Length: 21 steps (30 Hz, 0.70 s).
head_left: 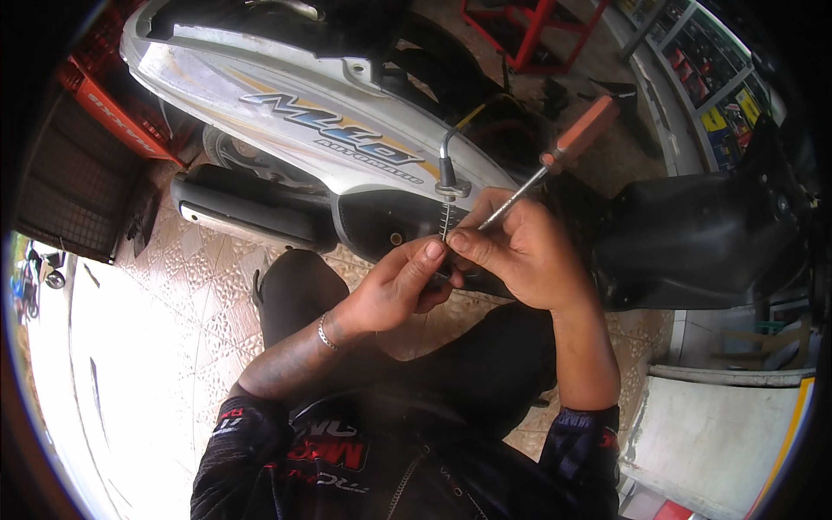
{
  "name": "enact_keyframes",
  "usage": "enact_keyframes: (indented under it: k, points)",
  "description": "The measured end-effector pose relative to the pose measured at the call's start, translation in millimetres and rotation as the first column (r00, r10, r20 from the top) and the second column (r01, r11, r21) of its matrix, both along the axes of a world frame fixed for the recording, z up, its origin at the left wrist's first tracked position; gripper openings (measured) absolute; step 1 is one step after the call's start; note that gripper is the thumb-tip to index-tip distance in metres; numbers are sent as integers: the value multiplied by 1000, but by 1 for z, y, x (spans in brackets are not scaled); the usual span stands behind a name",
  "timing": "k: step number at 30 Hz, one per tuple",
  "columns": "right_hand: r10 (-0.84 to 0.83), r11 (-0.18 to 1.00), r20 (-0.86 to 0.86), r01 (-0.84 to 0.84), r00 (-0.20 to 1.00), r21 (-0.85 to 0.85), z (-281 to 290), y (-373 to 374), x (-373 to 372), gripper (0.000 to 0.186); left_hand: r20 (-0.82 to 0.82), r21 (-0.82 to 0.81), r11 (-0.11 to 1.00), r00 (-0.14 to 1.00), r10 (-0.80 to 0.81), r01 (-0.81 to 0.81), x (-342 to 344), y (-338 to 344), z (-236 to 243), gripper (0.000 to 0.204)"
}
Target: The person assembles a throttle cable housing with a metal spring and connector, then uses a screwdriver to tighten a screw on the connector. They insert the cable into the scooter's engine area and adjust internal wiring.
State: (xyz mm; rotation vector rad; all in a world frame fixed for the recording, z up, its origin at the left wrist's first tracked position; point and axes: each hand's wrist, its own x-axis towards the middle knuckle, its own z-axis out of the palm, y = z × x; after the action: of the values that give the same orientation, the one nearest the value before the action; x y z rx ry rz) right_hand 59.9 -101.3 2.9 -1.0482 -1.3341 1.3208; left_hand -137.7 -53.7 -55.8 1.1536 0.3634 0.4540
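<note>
My left hand (403, 286) is closed around the lower end of a cable fitting, its thumb and fingers pinched just below a thin coil spring (447, 216). Above the spring is a metal and black fitting (451, 186), from which a bent cable sheath (447, 140) rises. My right hand (520, 260) grips a screwdriver with a red handle (581, 128) and a long metal shaft slanting down to the fingers. Its thumb meets my left fingertips at the spring's lower end; what lies inside the pinch is mostly hidden.
A white scooter body panel (217, 74) spans the top, with a black footboard (251, 217) below and a black plastic part (693, 243) at right. A red trolley (529, 52), display shelves (711, 87), a red rack (113, 113) and a white bench (719, 433) surround the tiled floor (208, 286).
</note>
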Motion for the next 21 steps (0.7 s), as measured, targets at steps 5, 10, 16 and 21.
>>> enact_keyframes:
  k: [5,10,16,21]
  points:
    - [42,999,-57,-43,997,-22,-2,1,0,14,-19,45,997,998,63,-62,4,-5,3,55]
    - [74,997,-32,-75,997,-29,-3,-1,0,17,-1,76,997,1000,0,0,1,-4,0,52]
    - [45,999,16,-46,999,25,-12,-2,1,15,13,74,997,1000,21,-22,3,-6,-4,53]
    - [-34,998,-2,34,999,59,-11,-7,-1,16,17,71,997,1000,4,-5,5,-3,0,54]
